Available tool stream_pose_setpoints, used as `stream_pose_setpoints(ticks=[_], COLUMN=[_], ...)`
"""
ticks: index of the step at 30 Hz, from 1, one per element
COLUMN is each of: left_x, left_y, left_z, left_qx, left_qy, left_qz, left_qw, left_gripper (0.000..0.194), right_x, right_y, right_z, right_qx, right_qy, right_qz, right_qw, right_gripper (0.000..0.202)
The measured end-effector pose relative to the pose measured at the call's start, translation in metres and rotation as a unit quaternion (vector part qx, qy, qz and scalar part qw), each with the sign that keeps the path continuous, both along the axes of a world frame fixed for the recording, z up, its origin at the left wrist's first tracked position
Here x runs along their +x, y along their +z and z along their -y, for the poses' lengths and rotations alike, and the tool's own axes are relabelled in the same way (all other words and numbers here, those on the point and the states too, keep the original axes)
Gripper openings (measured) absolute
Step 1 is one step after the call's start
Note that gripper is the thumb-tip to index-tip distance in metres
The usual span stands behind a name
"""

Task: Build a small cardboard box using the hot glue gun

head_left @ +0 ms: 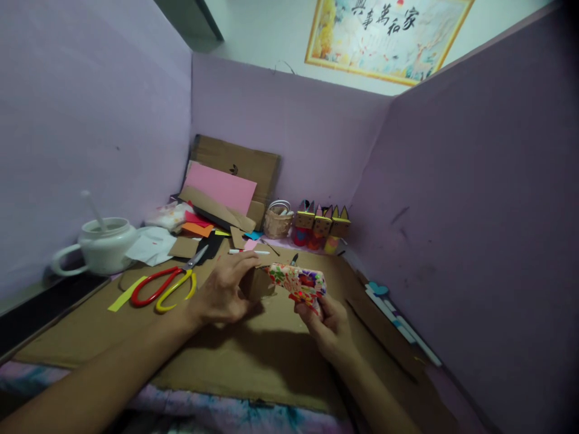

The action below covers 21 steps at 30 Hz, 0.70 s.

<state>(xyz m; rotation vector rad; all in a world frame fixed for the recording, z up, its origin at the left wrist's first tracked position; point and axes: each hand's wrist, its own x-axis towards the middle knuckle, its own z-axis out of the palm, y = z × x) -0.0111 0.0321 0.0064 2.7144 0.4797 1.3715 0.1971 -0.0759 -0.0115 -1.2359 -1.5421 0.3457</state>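
Note:
My right hand (328,331) is wrapped round the grip of a glue gun (298,278) with a colourful flower pattern. Its dark nozzle points left, close to the fingers of my left hand (226,292). My left hand is closed on a small brown cardboard piece (256,284), partly hidden behind the fingers. Both hands are above a large cardboard sheet (253,361) that covers the table. To the left of my left hand lie scissors (169,283) with one red and one yellow handle, blades pointing away from me.
A white mug (106,247) with a stick in it stands at the left. Behind are paper and card scraps (196,229), pink card (221,187), a small basket (278,220) and several eared cardboard figures (322,223). White strips (398,322) lie along the right wall.

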Motion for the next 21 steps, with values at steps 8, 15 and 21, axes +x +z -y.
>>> stream_pose_setpoints(ticks=[8, 15, 21], left_x=[0.0003, 0.0, -0.0006], left_y=[-0.0015, -0.0051, -0.0047], left_z=[0.0014, -0.0022, -0.0029], left_qx=[0.021, 0.039, 0.056], left_qy=[0.009, 0.006, 0.014], left_qz=[-0.003, 0.008, 0.014], left_qw=[1.0, 0.999, 0.998], left_gripper=[0.067, 0.07, 0.069], right_x=[-0.0015, 0.0008, 0.0054], right_y=[0.0022, 0.0005, 0.0002], right_z=[0.0006, -0.0007, -0.0022], right_qx=[-0.005, 0.003, 0.002], right_qy=[0.001, 0.005, -0.007], right_qz=[0.013, -0.002, -0.012], right_qw=[1.0, 1.0, 1.0], right_gripper=[0.024, 0.025, 0.027])
